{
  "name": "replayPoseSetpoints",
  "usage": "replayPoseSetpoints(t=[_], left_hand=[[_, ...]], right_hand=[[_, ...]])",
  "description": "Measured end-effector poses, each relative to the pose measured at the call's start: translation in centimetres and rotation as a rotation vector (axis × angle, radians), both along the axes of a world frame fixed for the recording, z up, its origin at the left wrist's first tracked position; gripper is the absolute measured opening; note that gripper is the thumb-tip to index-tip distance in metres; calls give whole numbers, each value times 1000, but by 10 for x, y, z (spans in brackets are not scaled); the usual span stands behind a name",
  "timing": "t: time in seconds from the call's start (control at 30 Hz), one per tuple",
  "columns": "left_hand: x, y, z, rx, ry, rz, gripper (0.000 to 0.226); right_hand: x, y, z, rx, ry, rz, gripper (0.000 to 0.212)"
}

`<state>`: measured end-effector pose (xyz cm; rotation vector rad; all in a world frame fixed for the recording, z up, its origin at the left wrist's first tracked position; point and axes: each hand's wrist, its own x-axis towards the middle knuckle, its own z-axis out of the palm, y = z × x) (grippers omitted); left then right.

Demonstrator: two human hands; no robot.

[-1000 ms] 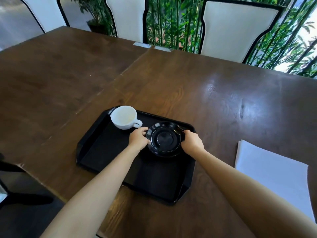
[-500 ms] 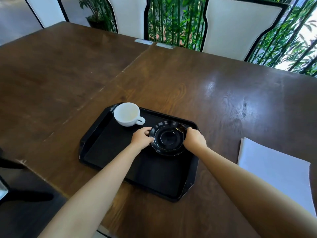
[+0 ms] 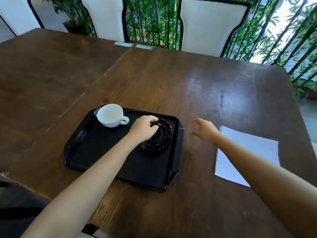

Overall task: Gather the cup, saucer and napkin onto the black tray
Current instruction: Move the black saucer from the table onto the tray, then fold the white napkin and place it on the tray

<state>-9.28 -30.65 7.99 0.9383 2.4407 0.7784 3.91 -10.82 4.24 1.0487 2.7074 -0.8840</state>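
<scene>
The black tray (image 3: pixel 96 155) lies on the brown table in front of me. A white cup (image 3: pixel 110 115) stands upright in its far left corner, handle pointing right. The black saucer (image 3: pixel 163 136) rests in the tray's far right part. My left hand (image 3: pixel 143 128) lies over the saucer's left rim with fingers curled on it. My right hand (image 3: pixel 205 128) hovers off the tray's right side, fingers apart and holding nothing. The white napkin (image 3: pixel 247 155) lies flat on the table to the right, just past that hand.
White chairs with black trim (image 3: pixel 211 26) stand along the table's far edge, with green bamboo behind. A seam (image 3: pixel 109 69) runs between two joined tabletops. The near table edge is at lower left.
My right hand has let go of the saucer and moved right, off the tray toward the napkin. My left hand stays on the saucer's rim. The camera has shifted.
</scene>
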Motion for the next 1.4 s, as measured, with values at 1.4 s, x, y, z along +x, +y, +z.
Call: replayPoseSetpoints(t=[1.4], left_hand=[[168, 147, -31, 1, -72, -464, 23]], right_hand=[[278, 99, 1, 16, -108, -20, 20]])
